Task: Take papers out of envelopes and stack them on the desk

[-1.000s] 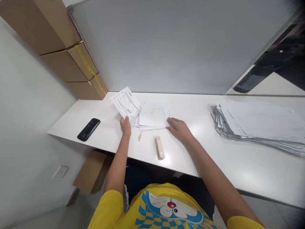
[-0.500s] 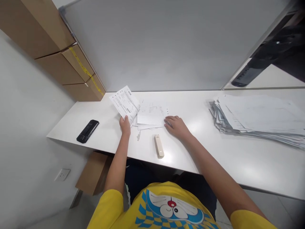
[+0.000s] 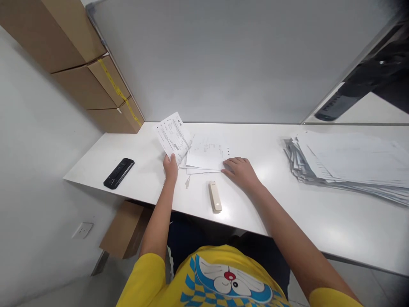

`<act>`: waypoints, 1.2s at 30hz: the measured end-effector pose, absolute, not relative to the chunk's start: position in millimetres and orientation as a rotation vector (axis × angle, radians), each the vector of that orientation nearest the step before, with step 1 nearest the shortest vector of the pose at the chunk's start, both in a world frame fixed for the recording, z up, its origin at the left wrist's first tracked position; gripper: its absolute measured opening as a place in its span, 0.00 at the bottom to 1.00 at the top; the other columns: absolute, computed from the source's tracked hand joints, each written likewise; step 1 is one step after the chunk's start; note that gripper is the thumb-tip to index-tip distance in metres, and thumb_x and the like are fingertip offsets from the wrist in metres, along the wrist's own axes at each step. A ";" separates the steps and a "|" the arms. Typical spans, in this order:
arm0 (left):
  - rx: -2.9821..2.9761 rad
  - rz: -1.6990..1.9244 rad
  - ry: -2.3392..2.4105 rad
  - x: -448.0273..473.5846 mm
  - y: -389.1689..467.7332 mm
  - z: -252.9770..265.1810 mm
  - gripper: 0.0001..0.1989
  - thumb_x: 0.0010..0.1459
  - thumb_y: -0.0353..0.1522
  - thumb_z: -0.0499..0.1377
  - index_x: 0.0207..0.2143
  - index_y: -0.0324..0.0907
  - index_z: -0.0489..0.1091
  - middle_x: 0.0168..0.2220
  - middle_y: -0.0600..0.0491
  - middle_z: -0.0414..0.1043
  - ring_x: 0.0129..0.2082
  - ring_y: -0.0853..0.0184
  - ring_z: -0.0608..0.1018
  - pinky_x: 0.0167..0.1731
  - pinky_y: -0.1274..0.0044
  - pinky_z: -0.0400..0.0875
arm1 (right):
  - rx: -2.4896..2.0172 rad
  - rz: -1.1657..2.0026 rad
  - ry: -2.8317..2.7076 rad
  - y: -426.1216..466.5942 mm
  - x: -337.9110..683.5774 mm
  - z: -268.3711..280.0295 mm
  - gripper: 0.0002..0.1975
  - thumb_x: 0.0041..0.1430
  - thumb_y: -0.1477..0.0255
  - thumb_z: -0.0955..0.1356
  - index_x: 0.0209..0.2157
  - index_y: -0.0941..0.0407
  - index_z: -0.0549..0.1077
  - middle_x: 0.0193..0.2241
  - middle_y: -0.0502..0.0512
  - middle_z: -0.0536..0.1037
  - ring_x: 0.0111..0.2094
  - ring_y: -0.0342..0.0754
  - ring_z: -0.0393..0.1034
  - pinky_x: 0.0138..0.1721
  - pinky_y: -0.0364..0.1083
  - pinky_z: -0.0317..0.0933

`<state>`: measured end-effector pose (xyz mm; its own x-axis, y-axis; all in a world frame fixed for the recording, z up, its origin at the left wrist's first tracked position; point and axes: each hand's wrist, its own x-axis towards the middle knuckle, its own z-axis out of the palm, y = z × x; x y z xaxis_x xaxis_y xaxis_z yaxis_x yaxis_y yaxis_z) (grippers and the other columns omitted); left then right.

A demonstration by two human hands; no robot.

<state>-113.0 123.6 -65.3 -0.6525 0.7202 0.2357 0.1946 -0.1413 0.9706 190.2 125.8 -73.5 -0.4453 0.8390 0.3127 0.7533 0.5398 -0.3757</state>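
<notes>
My left hand point(image 3: 171, 167) is closed on the lower edge of a printed paper sheet point(image 3: 174, 136), which is tilted up off the desk. Beside it lies a small stack of white papers point(image 3: 206, 151), faintly printed, its left edge partly under the raised sheet. My right hand point(image 3: 240, 171) rests on the stack's lower right corner, fingers stretched out and thumb a little apart. A cream stapler-like tool point(image 3: 215, 197) lies on the desk between my forearms. Near the left hand is a small torn-looking grey scrap or mark point(image 3: 187, 182).
A black phone-like device point(image 3: 119, 173) lies on the white desk point(image 3: 255, 136) at left. A thick, uneven pile of papers point(image 3: 354, 157) covers the right side. Cardboard boxes point(image 3: 108, 108) stand at the back left against a grey partition point(image 3: 217, 64). Another box point(image 3: 123, 230) sits below the desk.
The view has shifted slightly. My left hand still holds the raised sheet, and my right hand stays at the stack's corner with its fingers slightly closer together.
</notes>
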 end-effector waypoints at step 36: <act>1.862 1.766 1.340 -75.6 67.7 -45.5 0.31 0.54 0.55 0.60 0.50 0.43 0.72 0.56 0.39 0.70 0.62 0.49 0.67 0.64 0.59 0.55 | -0.778 0.134 -2.346 82.1 121.6 111.4 0.17 0.68 0.70 0.57 0.46 0.57 0.75 0.48 0.60 0.74 0.39 0.51 0.73 0.34 0.50 0.69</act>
<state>-75.6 67.7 -45.5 -0.1548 0.7354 0.6597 0.4378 -0.5476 0.7131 121.6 82.1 111.4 -0.6097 0.5654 0.5556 0.4984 0.8184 -0.2860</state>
